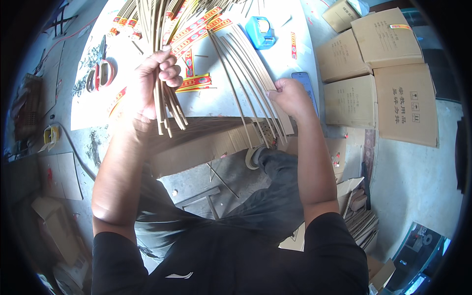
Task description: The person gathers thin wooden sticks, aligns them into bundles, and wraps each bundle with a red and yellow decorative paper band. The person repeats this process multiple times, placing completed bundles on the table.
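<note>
My left hand (160, 69) is closed around a bundle of thin wooden sticks (161, 115), held at a slant with the lower ends poking out below the fist. On the table's right half lies a loose fan of thin sticks (253, 56), their near ends reaching past the table's front edge. My right hand (292, 98) is at the right side of this fan, thumb and fingers pinched on sticks there; how many is hidden. Between the hands lie red and yellow paper labels (199, 81). Several label-banded stick bundles (130, 23) rest at the back.
Red-handled scissors (101, 71) lie on the white table (123, 54) at left. A blue tape dispenser (260, 33) stands at the back right, and a phone (307, 88) lies by my right wrist. Cardboard boxes (388, 39) are stacked to the right. Below the table's front edge is more cardboard (191, 155).
</note>
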A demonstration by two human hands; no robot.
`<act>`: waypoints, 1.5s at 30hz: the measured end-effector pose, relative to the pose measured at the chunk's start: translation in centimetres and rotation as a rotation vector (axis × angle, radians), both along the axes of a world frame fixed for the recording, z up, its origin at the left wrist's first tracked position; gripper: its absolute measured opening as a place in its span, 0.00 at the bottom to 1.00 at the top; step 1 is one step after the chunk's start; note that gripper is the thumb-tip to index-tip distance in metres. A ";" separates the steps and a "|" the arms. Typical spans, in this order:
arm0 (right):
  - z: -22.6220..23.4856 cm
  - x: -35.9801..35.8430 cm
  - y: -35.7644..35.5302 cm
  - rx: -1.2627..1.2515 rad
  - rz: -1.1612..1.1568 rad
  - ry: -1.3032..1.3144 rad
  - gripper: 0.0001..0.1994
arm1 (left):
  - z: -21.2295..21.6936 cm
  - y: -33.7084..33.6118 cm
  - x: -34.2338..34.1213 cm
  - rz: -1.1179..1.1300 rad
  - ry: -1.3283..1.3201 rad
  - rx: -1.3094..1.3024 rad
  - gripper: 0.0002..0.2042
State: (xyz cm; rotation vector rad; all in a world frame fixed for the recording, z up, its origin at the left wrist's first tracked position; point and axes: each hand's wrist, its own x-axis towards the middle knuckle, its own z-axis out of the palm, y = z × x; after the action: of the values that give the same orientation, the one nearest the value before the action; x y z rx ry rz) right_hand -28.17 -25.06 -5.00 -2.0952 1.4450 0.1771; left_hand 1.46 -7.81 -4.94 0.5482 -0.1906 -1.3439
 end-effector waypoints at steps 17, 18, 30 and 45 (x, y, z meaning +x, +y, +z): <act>0.2 0.8 2.4 0.382 -0.144 -0.770 0.11 | -2.2 -0.7 -7.4 -0.117 -0.051 0.261 0.09; 0.8 1.7 3.4 0.490 -0.181 -0.842 0.09 | -3.1 -0.6 -7.6 -0.087 -0.030 0.255 0.09; -0.3 5.8 8.3 0.703 -0.187 -1.022 0.12 | -2.3 -0.5 -8.2 -0.202 -0.101 0.357 0.09; -0.6 5.6 9.0 0.613 -0.160 -1.078 0.09 | -2.5 -0.8 -7.3 -0.190 -0.160 0.275 0.10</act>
State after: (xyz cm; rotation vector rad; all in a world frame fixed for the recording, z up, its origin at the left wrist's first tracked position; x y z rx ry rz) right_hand -22.52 -16.10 -5.62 -1.1994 0.7290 -0.4586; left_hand -5.86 -8.58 -7.42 0.8883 -0.1935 -1.5220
